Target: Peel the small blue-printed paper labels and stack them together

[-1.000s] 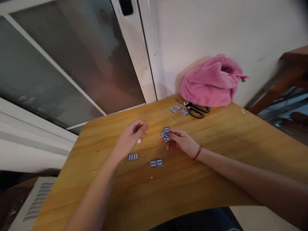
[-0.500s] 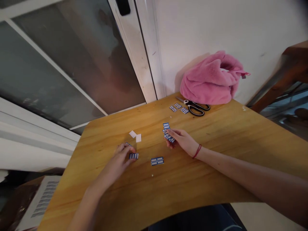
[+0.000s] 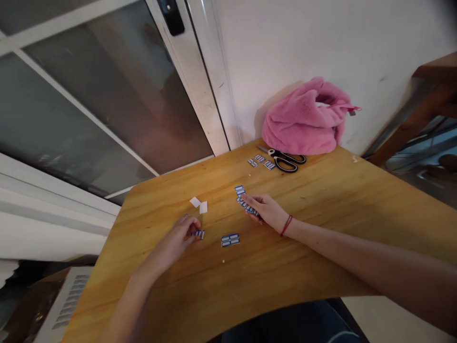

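My right hand, with a red cord at the wrist, grips several small blue-bordered white label sheets between thumb and fingers, slightly fanned. Low over the table, my left hand has its fingers curled round a small blue-striped label sheet, which is partly hidden by them. Between the hands a blue-bordered label sheet lies flat. Two white pieces of paper lie just beyond my left hand.
Black-handled scissors lie at the back of the wooden table, beside several small label pieces. A pink plush bag leans against the wall. A framed glass door borders the table's far left side.
My left fingers have closed further over the striped label sheet, hiding more of it. The sheets in my right hand have tilted slightly. The whole view has shifted a little.
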`<move>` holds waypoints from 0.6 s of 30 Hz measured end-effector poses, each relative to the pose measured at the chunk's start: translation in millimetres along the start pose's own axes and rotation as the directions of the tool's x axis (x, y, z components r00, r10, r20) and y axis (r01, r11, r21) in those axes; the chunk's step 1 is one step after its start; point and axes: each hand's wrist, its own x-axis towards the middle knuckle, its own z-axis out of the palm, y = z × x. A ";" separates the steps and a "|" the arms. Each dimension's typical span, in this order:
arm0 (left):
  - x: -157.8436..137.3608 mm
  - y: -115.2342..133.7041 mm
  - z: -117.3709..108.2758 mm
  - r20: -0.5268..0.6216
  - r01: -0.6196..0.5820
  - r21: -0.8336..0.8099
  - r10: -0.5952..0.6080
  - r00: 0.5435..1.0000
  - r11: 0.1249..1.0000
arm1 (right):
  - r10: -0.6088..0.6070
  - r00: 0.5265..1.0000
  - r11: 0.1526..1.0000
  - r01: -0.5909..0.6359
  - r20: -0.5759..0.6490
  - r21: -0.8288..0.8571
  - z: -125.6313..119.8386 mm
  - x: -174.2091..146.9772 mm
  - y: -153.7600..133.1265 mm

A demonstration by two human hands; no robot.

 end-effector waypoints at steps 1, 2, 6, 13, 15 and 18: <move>0.7 0.0 -0.6 -0.004 0.000 0.016 0.000 1.000 1.000 | 0.004 1.000 1.000 -0.004 -0.006 -0.008 0.5 -0.4 -0.8; 1.3 -0.2 -1.2 0.002 -0.005 0.029 0.005 1.000 1.000 | 0.005 1.000 1.000 -0.005 -0.014 -0.011 0.9 -0.7 -1.6; 2.6 -1.8 -2.9 0.038 -0.047 0.045 0.046 0.998 0.998 | -0.022 0.999 0.999 0.021 -0.039 -0.036 1.3 -1.7 -4.2; 4.2 -4.0 -0.9 0.088 0.053 -0.082 -0.045 0.995 0.995 | -0.059 0.998 0.991 0.060 0.015 -0.121 -2.3 -0.5 1.5; 4.4 -5.0 -1.2 0.075 0.016 -0.044 -0.013 0.997 0.999 | -0.073 0.997 0.989 0.074 0.012 -0.125 -2.7 0.3 3.6; 4.0 -4.6 -2.9 0.065 -0.032 0.048 0.029 0.997 0.998 | -0.092 0.996 0.986 0.091 0.000 -0.136 -2.3 -0.1 3.9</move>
